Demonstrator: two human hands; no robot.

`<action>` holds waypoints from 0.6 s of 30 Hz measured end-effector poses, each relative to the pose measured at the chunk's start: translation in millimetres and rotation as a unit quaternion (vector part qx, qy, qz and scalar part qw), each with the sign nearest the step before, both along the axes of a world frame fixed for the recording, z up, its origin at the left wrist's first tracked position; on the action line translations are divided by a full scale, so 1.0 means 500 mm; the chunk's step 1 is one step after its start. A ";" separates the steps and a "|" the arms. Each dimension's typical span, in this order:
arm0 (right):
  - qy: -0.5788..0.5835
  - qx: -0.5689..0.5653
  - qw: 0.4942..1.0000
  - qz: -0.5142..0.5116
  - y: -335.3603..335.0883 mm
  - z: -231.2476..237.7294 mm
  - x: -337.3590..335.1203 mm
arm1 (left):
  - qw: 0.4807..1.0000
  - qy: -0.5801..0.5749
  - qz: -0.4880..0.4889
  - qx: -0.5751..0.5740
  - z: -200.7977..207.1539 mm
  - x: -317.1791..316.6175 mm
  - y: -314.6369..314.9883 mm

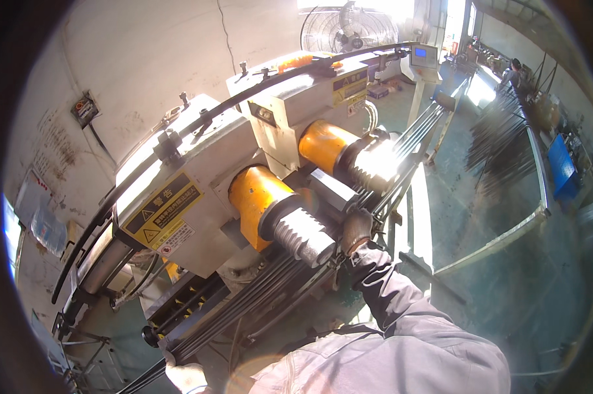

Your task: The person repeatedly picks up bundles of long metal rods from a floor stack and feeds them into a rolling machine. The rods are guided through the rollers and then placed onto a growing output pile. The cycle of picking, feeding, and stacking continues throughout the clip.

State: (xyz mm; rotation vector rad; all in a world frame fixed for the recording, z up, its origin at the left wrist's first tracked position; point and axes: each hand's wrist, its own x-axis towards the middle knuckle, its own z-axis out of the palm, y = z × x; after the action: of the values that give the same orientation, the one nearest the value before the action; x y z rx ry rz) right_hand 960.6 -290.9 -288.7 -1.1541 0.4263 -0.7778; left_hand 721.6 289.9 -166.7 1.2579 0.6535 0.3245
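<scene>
The work appears to be partway through: a bundle of long dark bars (221, 318) already lies along the front edge of the machine (224, 217), passing below the ribbed steel roller (303, 236) that sticks out of the nearer orange cylinder (260, 197). Toward the machine's right end, beyond the second orange cylinder (326, 144), bright bars (418, 134) reach out toward the stand with the control box (422, 56).

Both hands are at the bars, so handling them seems unfinished. The left hand (186, 375), in a pale glove, touches the bundle just past the machine's left end; how tightly it closes cannot be told. The right hand (357, 225) is at the front edge, just beside the ribbed roller's tip; its fingers are hidden, so whether it grips a bar cannot be told.

Many loose rods (503, 141) lie spread over the floor at the right, inside a pale rail (496, 253). Whether those are finished or waiting does not show, so the amount left remains unclear.
</scene>
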 end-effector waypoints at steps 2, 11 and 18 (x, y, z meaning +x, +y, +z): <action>-0.021 -0.002 1.000 -0.002 0.004 0.020 -0.013 | 0.932 -0.033 -0.042 0.358 -0.002 0.000 0.006; 0.120 -0.188 0.975 0.018 -0.006 0.054 -0.041 | 0.980 -0.064 0.090 -0.166 -0.051 0.072 -0.170; 0.300 -0.717 0.628 -0.039 -0.034 0.053 -0.064 | 0.973 -0.138 0.088 -0.160 -0.065 0.036 -0.039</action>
State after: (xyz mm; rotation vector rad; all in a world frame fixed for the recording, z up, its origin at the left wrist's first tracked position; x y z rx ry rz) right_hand 928.4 -307.8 -262.1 -2.9973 0.3478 -0.7266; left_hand 739.5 270.4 -199.0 0.8287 0.5530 0.5095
